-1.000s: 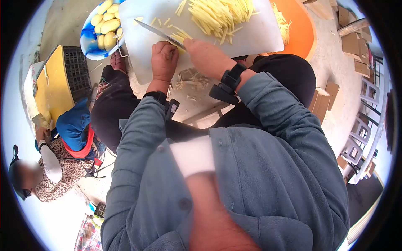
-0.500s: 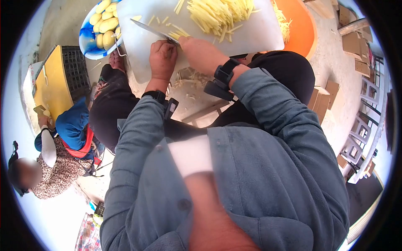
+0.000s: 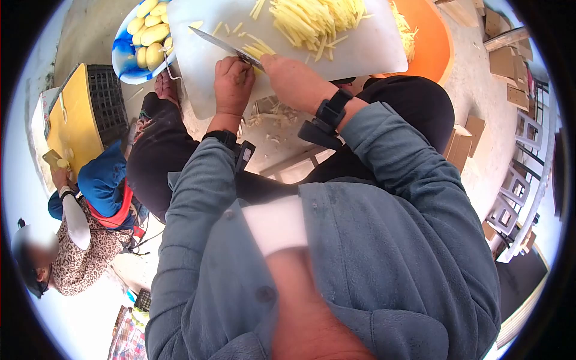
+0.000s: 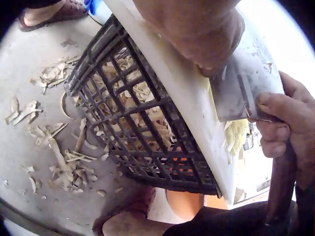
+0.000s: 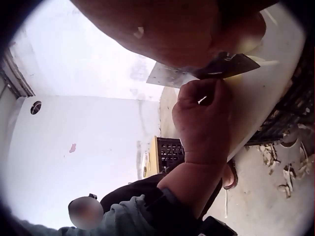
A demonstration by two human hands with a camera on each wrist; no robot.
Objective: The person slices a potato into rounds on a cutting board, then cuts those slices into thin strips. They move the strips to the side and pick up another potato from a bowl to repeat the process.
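Note:
On a white cutting board (image 3: 204,75), my left hand (image 3: 233,84) has its fingertips curled down on a piece of potato (image 5: 235,78), mostly hidden by the hand and the blade. My right hand (image 3: 297,81) grips a wide-bladed knife (image 3: 217,42) by its dark handle (image 4: 282,184), which shows in the left wrist view. The blade slants across the board right at the left fingertips. A few potato strips (image 3: 259,46) lie just beyond the blade. Farther right on the board is a large pile of potato strips (image 3: 315,24).
A blue-and-white basin (image 3: 123,57) of peeled potatoes stands left of the board, an orange tub (image 3: 435,48) with strips on the right. Under the board is a black crate (image 4: 142,110) with peelings; more peelings (image 4: 61,157) litter the floor. Another person (image 3: 84,258) sits at left.
The right hand and knife have shifted slightly left, then partly back right. The left hand stays in nearly the same place. The seated person's hands have moved a little.

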